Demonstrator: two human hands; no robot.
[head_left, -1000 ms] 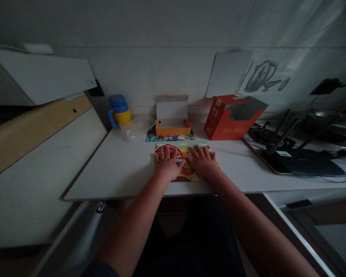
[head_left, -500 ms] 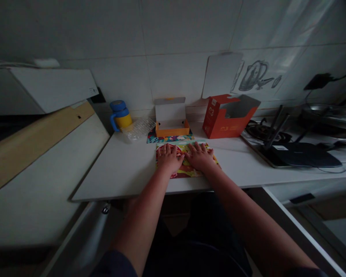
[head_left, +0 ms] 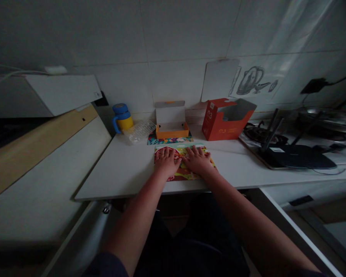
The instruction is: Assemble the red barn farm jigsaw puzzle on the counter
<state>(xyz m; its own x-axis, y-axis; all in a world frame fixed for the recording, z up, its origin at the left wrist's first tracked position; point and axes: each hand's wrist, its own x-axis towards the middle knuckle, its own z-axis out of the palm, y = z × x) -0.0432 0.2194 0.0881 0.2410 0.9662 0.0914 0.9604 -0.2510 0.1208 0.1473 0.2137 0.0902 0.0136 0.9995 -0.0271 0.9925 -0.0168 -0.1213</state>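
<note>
A flat, colourful printed sheet or booklet (head_left: 181, 175) lies on the white tabletop near its front edge; which of the two I cannot tell. My left hand (head_left: 166, 163) rests palm down on its left half, fingers spread. On the right half lies my right hand (head_left: 198, 161), also flat with fingers apart. The two thumbs almost meet in the middle. Just behind the print stands an orange box (head_left: 172, 133) with its lid raised, on a floral-patterned piece (head_left: 170, 141). Parts of the print are hidden beneath my hands.
At the back left are a blue and yellow mug (head_left: 123, 118) and crumpled clear plastic packaging (head_left: 140, 130). An open-topped red-orange carton (head_left: 226, 123) stands back right. Further right, a black router (head_left: 298, 156) with antennas lies near a stove. White and tan boards (head_left: 40, 150) bound the left side.
The camera view has shifted slightly, so everything sits a little lower in the picture. Both hands stay flat on the print, with at most a slight shift.
</note>
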